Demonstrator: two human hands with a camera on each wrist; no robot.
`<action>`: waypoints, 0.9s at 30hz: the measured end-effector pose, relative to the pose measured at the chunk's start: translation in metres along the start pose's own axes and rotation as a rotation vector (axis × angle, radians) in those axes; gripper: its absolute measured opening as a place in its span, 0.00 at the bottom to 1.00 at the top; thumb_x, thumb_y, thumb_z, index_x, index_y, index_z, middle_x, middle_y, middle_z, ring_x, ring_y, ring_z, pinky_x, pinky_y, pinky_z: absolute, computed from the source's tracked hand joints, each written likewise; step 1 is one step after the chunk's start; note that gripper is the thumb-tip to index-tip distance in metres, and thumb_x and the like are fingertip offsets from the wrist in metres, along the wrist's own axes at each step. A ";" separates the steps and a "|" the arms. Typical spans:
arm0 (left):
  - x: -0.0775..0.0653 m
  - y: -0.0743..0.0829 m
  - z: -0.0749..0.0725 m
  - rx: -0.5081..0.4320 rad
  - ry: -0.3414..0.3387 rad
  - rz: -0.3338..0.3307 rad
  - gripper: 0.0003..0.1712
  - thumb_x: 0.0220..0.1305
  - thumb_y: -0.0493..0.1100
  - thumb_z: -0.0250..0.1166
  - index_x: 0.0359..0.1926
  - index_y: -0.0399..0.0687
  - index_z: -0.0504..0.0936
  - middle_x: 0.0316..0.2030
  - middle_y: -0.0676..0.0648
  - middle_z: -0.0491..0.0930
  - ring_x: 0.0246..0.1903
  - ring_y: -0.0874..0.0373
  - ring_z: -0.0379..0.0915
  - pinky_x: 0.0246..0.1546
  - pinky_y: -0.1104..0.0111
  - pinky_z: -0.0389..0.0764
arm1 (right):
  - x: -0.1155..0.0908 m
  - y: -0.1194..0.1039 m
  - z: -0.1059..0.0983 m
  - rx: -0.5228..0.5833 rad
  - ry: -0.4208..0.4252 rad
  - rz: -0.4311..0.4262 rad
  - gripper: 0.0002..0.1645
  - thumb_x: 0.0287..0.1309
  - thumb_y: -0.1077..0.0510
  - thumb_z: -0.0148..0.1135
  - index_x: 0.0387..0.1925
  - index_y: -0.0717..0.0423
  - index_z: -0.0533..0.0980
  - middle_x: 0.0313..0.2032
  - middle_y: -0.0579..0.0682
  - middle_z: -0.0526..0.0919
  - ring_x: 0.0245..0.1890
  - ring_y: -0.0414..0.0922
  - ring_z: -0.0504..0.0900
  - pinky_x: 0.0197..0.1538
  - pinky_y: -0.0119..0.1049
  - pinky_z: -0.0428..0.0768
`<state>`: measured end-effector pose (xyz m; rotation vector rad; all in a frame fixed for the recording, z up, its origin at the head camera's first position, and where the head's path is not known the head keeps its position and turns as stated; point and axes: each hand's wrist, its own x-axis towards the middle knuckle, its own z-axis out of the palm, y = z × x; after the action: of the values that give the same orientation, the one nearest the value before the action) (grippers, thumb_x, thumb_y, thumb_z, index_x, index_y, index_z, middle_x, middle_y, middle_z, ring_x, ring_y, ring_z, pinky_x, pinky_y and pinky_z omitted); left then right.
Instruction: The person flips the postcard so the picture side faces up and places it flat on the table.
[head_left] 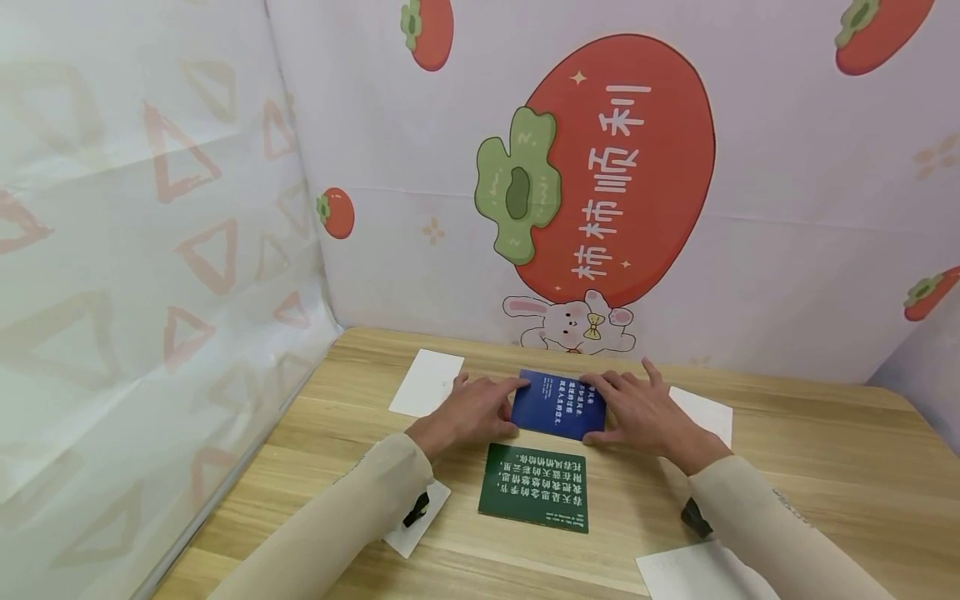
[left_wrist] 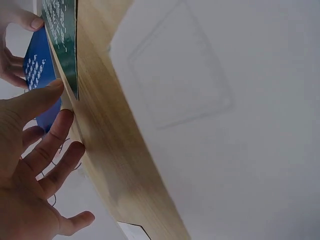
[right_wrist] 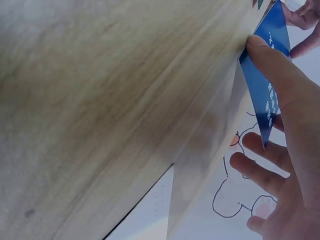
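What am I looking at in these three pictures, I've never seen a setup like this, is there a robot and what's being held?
There's no robot here: you're seeing a person's bare left hand and right hand. The wide picture comes from a camera worn on the head, looking forward and down. The other two come from cameras on the left and right wrists, so each shows one hand close up, at a slant.

On the wooden table lie a green card with white writing and four white cards, some only partly in sight. Between the hands is a blue card, also with white writing. The left hand holds its left end, the right hand its right end. Whether it's lifted off the table is hard to tell.
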<state>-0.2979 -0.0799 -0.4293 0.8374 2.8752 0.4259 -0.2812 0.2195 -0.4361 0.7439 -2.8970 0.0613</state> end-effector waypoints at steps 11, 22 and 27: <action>-0.001 0.000 0.001 0.079 0.007 0.037 0.41 0.71 0.51 0.76 0.80 0.59 0.71 0.34 0.64 0.86 0.50 0.61 0.83 0.76 0.35 0.60 | -0.001 -0.001 -0.002 0.061 -0.061 0.000 0.54 0.56 0.31 0.79 0.77 0.50 0.73 0.64 0.61 0.82 0.66 0.65 0.81 0.76 0.83 0.52; -0.003 0.003 0.001 0.135 0.022 0.039 0.35 0.71 0.52 0.76 0.75 0.60 0.76 0.32 0.63 0.82 0.50 0.60 0.82 0.76 0.32 0.59 | -0.001 -0.001 0.000 0.106 -0.111 0.002 0.49 0.60 0.31 0.76 0.76 0.49 0.75 0.70 0.61 0.80 0.71 0.67 0.76 0.76 0.83 0.50; -0.004 0.003 0.001 0.140 0.024 0.037 0.33 0.72 0.52 0.76 0.74 0.60 0.77 0.33 0.62 0.82 0.51 0.59 0.82 0.77 0.32 0.59 | -0.001 -0.001 0.000 0.114 -0.100 -0.008 0.49 0.60 0.30 0.75 0.75 0.48 0.76 0.71 0.61 0.80 0.70 0.67 0.76 0.76 0.83 0.50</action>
<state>-0.2933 -0.0795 -0.4288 0.9137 2.9436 0.2418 -0.2795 0.2192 -0.4367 0.7985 -3.0064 0.1948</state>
